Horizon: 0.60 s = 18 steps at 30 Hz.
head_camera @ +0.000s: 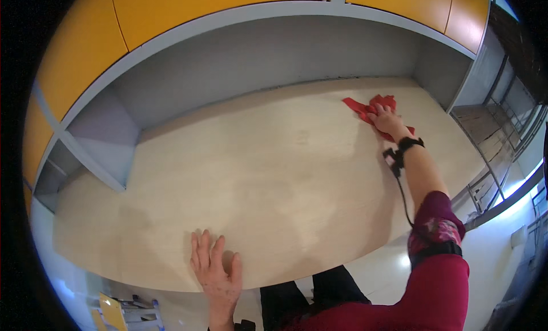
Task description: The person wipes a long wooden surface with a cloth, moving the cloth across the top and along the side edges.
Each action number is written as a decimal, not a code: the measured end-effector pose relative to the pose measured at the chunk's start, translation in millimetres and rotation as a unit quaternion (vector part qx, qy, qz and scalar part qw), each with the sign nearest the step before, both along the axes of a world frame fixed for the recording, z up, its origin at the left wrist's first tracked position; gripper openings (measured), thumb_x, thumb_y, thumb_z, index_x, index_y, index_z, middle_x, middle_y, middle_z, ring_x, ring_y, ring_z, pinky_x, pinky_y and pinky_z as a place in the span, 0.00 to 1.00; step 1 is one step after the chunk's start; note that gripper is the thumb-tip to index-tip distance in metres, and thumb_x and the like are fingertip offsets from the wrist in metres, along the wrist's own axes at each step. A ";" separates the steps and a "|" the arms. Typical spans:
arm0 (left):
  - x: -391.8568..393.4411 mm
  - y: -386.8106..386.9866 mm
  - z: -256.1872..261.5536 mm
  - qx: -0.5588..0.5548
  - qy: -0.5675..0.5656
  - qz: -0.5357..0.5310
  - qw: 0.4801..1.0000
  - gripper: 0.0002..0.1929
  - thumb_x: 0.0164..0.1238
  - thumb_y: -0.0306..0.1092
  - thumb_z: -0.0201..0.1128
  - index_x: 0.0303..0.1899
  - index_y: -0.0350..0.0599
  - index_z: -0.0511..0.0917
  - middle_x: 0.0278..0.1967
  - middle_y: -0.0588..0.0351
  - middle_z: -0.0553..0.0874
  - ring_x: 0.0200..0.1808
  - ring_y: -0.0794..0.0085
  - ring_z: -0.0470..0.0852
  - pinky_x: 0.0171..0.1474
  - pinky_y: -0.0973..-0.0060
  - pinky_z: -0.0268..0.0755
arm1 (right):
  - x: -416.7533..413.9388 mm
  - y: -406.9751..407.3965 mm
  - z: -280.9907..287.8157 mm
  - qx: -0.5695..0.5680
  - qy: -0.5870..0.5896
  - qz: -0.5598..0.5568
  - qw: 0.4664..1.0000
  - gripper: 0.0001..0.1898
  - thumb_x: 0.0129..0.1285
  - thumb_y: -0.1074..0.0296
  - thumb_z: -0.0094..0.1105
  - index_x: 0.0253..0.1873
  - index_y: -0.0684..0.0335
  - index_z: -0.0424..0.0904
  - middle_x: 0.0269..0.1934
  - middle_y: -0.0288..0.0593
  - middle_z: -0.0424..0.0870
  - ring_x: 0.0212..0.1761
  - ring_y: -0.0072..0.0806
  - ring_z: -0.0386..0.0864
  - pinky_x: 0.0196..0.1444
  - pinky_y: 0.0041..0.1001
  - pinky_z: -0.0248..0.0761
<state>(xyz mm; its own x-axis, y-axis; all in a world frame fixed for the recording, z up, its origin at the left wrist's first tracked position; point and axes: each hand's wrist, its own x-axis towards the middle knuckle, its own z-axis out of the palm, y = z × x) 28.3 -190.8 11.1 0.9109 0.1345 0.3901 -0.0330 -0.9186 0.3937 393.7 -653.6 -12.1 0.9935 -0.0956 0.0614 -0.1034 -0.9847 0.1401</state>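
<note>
My right hand reaches far across the pale wood-grain desktop and presses a crumpled red cloth against its back right part. Bits of the cloth stick out on both sides of the hand, and my palm and fingers cover its middle. My left hand rests near the front edge of the desktop, fingers spread and holding nothing. A black strap with a small device and a cable is on my right wrist.
A grey back panel and side panels enclose the desktop under yellow cabinet doors. At left, an upright divider stands on it. Metal-framed racks lie beyond the right end. A yellow chair is on the floor at lower left.
</note>
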 end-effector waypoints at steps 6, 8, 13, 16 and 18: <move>-1.9 4.7 1.0 0.031 -0.001 0.003 1.000 0.21 0.58 0.33 0.62 0.53 0.40 0.75 0.64 0.44 0.67 0.70 0.46 0.58 0.66 0.52 0.52 | -131.6 64.7 7.2 -0.084 -0.020 0.229 0.970 0.26 0.70 0.48 0.40 0.65 0.59 0.65 0.64 0.53 0.65 0.66 0.50 0.62 0.61 0.46 0.62; -2.9 8.9 -0.5 0.059 -0.008 0.005 0.998 0.21 0.57 0.33 0.63 0.52 0.40 0.75 0.63 0.42 0.68 0.68 0.43 0.60 0.63 0.52 0.55 | -183.6 128.8 29.7 0.010 0.022 0.288 0.957 0.28 0.67 0.49 0.46 0.67 0.57 0.63 0.67 0.53 0.61 0.68 0.48 0.60 0.64 0.42 0.61; 0.5 6.4 -1.6 0.061 -0.002 -0.002 0.998 0.20 0.57 0.32 0.63 0.52 0.39 0.75 0.62 0.42 0.68 0.68 0.43 0.60 0.64 0.53 0.54 | -190.4 200.7 24.8 0.098 -0.007 0.532 0.841 0.28 0.65 0.44 0.49 0.66 0.52 0.64 0.66 0.49 0.64 0.67 0.50 0.61 0.63 0.46 0.61; -4.0 8.7 -4.0 0.055 -0.013 0.011 0.998 0.20 0.57 0.32 0.63 0.52 0.38 0.75 0.62 0.42 0.69 0.68 0.43 0.60 0.64 0.53 0.54 | -132.7 240.6 23.9 0.069 0.018 0.520 0.851 0.30 0.66 0.42 0.47 0.68 0.49 0.62 0.68 0.45 0.62 0.68 0.49 0.60 0.64 0.46 0.60; -3.2 13.5 -3.0 0.052 -0.017 0.011 0.998 0.19 0.57 0.31 0.62 0.52 0.38 0.76 0.63 0.43 0.68 0.69 0.44 0.59 0.66 0.53 0.53 | -85.3 249.5 29.3 0.076 0.041 0.436 0.896 0.31 0.66 0.40 0.45 0.69 0.50 0.61 0.69 0.45 0.61 0.69 0.47 0.60 0.64 0.46 0.58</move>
<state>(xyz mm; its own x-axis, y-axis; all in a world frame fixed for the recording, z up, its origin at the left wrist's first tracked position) 25.2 -177.3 8.1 0.8942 0.1110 0.4338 -0.0243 -0.9554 0.2945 308.4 -404.1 17.2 0.6957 0.7173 0.0377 0.7183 -0.6951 -0.0302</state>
